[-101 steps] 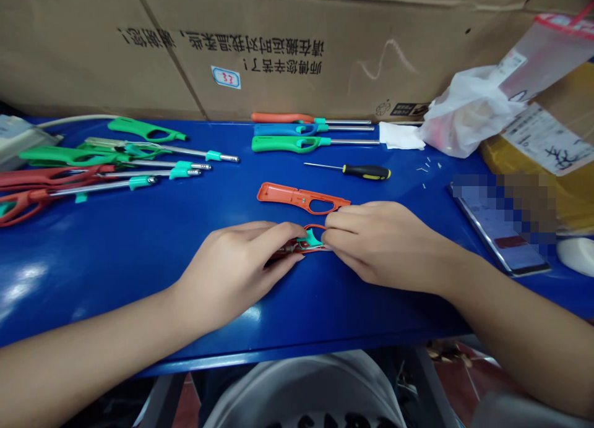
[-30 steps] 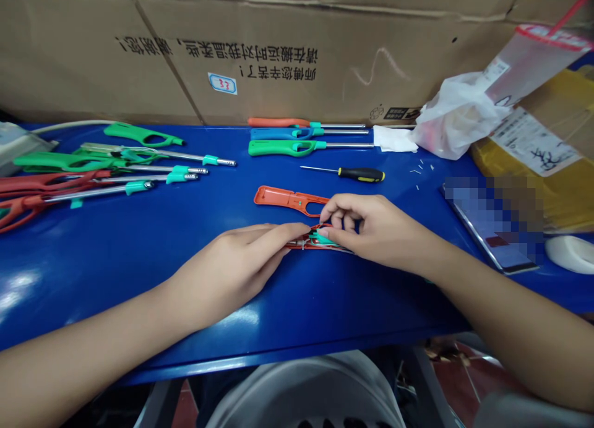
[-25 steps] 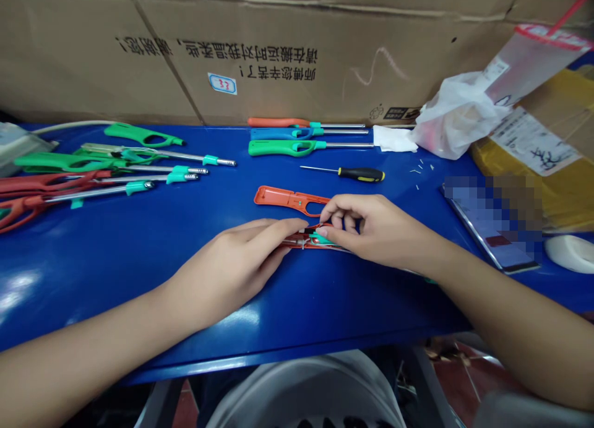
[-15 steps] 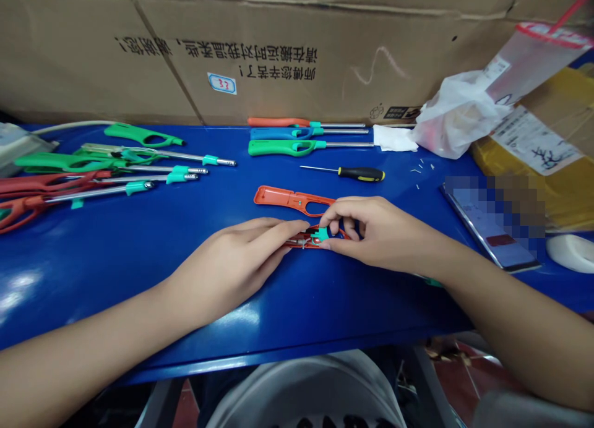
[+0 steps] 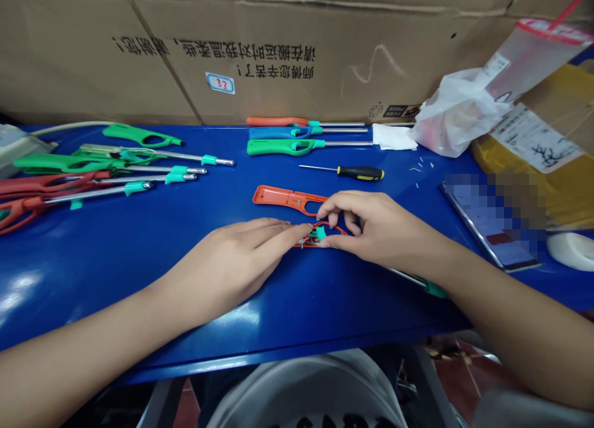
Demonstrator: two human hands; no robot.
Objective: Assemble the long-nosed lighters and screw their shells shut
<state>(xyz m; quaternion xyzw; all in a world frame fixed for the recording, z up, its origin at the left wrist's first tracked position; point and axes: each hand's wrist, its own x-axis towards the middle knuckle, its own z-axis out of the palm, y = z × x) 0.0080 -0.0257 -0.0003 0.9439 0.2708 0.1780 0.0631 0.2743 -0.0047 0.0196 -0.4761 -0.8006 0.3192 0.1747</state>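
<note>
An opened orange lighter body [image 5: 330,232] with a teal trigger [image 5: 320,233] lies on the blue table [image 5: 139,242]. My left hand [image 5: 232,261] lies on its handle end, fingers pressed flat and together. My right hand [image 5: 375,230] pinches the teal trigger between thumb and fingers. The lighter's metal tube with a teal tip [image 5: 429,287] sticks out under my right forearm. A separate orange shell half [image 5: 283,198] lies just behind my hands.
A black-and-yellow screwdriver [image 5: 357,172] lies behind the shell. Three finished lighters [image 5: 288,146] line the back; several green and red lighter parts [image 5: 83,174] pile at the left. Small screws [image 5: 422,167], a white bag [image 5: 457,112], a phone [image 5: 496,221] and cardboard boxes [image 5: 278,44] sit around.
My right hand's fingers have shifted on the teal trigger, and the metal tube's teal tip has come into sight under my right forearm. My left hand has stayed put.
</note>
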